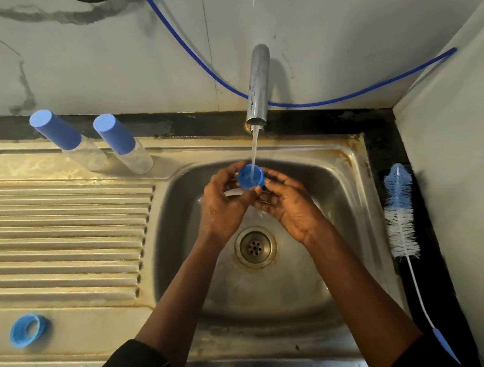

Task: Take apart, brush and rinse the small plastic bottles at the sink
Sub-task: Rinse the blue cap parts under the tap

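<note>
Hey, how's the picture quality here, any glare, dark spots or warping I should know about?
Head view: wide-angle warping bends the sink rim and leans the two capped bottles outward; dim, yellowish light, with the right counter around the brush in deep shadow; mild sheen on the tap; the blue cap under the stream stays fairly sharp.

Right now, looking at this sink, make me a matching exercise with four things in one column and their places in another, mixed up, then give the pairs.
Things:
1. blue cap
2. bottle brush
3. blue ring
4. two capped bottles

Places:
A. on the dark counter right of the basin
B. at the back of the drainboard, near the wall
C. under the running tap, held by both hands
D. on the flat front left of the sink top

Pairs: 1-C, 2-A, 3-D, 4-B
</note>
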